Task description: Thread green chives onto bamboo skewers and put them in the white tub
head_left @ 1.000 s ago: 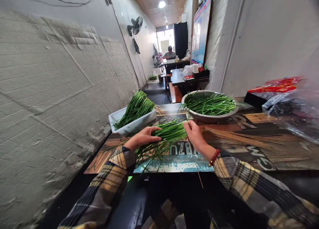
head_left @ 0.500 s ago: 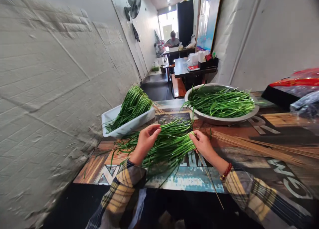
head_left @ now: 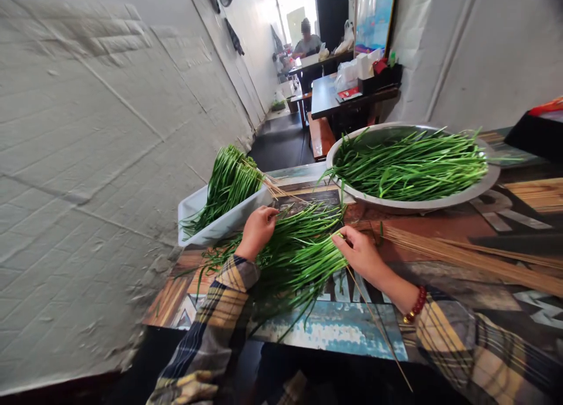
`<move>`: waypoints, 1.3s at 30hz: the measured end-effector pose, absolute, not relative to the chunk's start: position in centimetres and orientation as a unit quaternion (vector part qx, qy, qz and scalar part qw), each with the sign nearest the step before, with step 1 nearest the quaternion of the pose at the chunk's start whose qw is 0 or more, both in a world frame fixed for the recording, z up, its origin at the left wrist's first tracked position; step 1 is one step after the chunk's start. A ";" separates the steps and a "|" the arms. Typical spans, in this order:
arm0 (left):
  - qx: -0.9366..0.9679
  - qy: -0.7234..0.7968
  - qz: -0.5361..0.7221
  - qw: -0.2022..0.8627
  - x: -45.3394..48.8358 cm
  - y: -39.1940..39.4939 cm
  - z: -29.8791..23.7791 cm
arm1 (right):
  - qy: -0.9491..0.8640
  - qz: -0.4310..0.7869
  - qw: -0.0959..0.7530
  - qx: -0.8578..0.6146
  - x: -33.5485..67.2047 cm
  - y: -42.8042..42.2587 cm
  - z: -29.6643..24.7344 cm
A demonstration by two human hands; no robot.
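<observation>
Long green garlic chives [head_left: 303,258] lie in a loose pile on the table. My right hand [head_left: 358,252] grips a row of them by their pale ends, at the pile's right side. Two thin bamboo skewers [head_left: 380,328] run from below that hand down past the table's front edge. Over the pile's left part is my left hand [head_left: 259,229], its thumb and fingers pinched together; whether a stalk is between them I cannot make out. Behind it, a white plastic tray [head_left: 211,236] holds chives [head_left: 231,179] threaded on skewers, whose bare ends stick out to the right.
A wide metal basin [head_left: 409,204] of loose chives stands at the back right. Many bamboo skewers [head_left: 466,255] lie in front of it. A white brick wall [head_left: 83,176] borders the left. Farther off, a person [head_left: 307,41] sits behind other tables.
My left hand has shifted slightly up and left, its fingers closing together. My right hand keeps its grip on the chives. The view has tilted down.
</observation>
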State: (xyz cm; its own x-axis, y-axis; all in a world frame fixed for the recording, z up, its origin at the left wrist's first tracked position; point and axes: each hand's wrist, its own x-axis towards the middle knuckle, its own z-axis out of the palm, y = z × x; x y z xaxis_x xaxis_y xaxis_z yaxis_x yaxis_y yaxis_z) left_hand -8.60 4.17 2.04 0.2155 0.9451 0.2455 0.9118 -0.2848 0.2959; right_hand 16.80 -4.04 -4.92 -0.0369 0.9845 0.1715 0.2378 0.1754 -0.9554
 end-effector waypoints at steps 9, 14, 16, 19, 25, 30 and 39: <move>0.805 0.571 0.143 0.071 -9.7 4.6 1.2 | -0.596 0.394 0.487 -0.503 16.6 -3.8 -4.6; 0.801 0.574 0.148 0.080 -9.5 4.4 1.4 | -0.597 0.385 0.495 -0.501 16.6 -3.8 -4.4; 0.795 0.581 0.156 0.077 -9.4 4.3 1.4 | -0.598 0.382 0.496 -0.500 16.6 -3.8 -4.4; 0.778 0.598 0.176 0.072 -9.3 4.4 1.2 | -0.602 0.378 0.496 -0.498 16.6 -3.8 -4.3; 0.736 0.630 0.233 0.088 -9.6 4.5 1.4 | -0.603 0.370 0.506 -0.493 16.5 -3.9 -4.2; 0.723 0.624 0.275 0.112 -9.2 4.1 2.7 | -0.599 0.369 0.513 -0.492 16.5 -3.9 -4.3; 0.745 0.545 0.317 0.220 -2.7 1.1 4.6 | -0.594 0.368 0.525 -0.486 16.6 -4.0 -4.2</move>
